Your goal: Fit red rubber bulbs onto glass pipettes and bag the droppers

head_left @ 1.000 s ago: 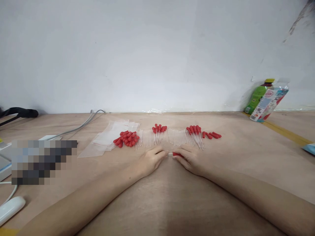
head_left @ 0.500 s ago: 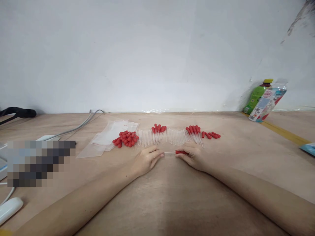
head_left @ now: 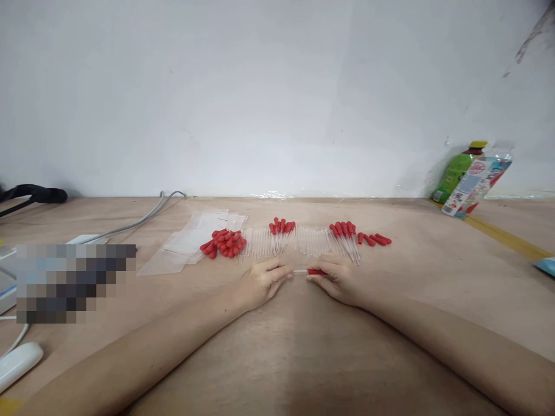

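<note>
Between my two hands a clear glass dropper tube [head_left: 299, 272] lies level, close above the wooden table. My left hand [head_left: 266, 282] pinches the tube's left end. The fingers of my right hand [head_left: 336, 279] close on a red rubber bulb [head_left: 315, 271] at the tube's right end. Just beyond my hands, bare glass tubes [head_left: 313, 240] lie side by side in rows. Droppers with red bulbs [head_left: 342, 229] lie at the right of these rows, and another bunch of droppers [head_left: 281, 226] lies in the middle. My fingers hide both ends of the held piece.
A heap of red-bulbed droppers [head_left: 223, 244] rests by clear plastic bags [head_left: 184, 240] on the left. Several loose red bulbs [head_left: 375, 238] lie at right. Two bottles [head_left: 477, 182] lean near the wall. A grey cable [head_left: 139, 222] and a white object [head_left: 19, 365] are at left.
My hands are slightly closer together, and less of the glass tube shows between them. The whole view has shifted a little.
</note>
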`<state>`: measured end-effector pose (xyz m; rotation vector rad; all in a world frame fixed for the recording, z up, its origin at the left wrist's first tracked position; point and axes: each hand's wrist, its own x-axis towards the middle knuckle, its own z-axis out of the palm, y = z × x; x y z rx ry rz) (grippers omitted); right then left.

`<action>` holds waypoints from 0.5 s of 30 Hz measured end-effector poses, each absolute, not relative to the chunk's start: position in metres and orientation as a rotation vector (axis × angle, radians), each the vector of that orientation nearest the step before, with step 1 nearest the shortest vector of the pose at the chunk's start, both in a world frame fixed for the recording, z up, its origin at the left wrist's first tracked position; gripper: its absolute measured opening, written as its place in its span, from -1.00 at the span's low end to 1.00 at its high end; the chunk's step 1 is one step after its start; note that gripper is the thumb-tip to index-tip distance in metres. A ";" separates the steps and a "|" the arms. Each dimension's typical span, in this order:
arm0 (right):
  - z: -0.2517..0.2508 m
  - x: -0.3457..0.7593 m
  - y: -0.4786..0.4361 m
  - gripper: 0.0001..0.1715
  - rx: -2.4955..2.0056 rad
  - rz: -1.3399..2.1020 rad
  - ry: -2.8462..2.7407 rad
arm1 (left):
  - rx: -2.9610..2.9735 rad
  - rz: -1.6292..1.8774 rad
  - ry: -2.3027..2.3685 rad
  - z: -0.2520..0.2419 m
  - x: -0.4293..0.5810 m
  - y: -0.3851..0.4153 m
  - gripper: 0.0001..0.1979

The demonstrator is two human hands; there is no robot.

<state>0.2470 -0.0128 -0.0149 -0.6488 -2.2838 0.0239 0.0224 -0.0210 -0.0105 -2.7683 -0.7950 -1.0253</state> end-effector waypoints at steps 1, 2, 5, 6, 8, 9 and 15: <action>-0.015 0.247 -0.013 -0.88 -0.652 0.023 -2.283 | -2.769 -1.025 -0.797 -0.010 0.022 -0.021 -0.81; -0.015 0.247 -0.012 -0.87 -0.656 0.026 -2.282 | -2.770 -1.023 -0.800 -0.010 0.023 -0.021 -0.81; -0.016 0.246 -0.011 -0.87 -0.675 0.052 -2.282 | -2.771 -1.003 -0.831 -0.008 0.023 -0.022 -0.80; -0.016 0.246 -0.011 -0.87 -0.681 0.059 -2.278 | -2.765 -0.998 -0.847 -0.008 0.024 -0.023 -0.79; -0.015 0.246 -0.011 -0.86 -0.691 0.052 -2.266 | -2.755 -0.999 -0.862 -0.008 0.024 -0.024 -0.79; -0.014 0.246 -0.011 -0.85 -0.693 0.028 -2.254 | -2.748 -1.007 -0.865 -0.008 0.024 -0.024 -0.79; -0.009 0.271 -0.007 -0.68 -0.812 -0.269 -2.040 | -2.585 -1.113 -1.051 -0.002 0.015 -0.017 -0.80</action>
